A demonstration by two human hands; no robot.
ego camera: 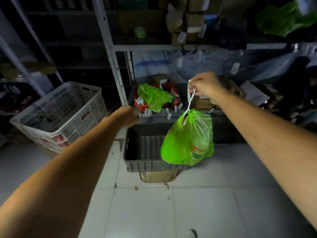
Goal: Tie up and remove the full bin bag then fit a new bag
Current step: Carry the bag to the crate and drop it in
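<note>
Green bag [188,140], probably tied, in right hand [205,86]; left hand [128,117] blurred.

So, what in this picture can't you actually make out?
All in the head view:
- Left hand: motion-blurred; whether it holds anything is unclear.
- White drawstrings: the right hand covers their tops, so any knot is hidden.
- Full green bag: contents are only dim shapes through the plastic.
- Upper shelves: too dark and blurred to name the goods.
- Pale object: cut off by the bottom edge.
</note>
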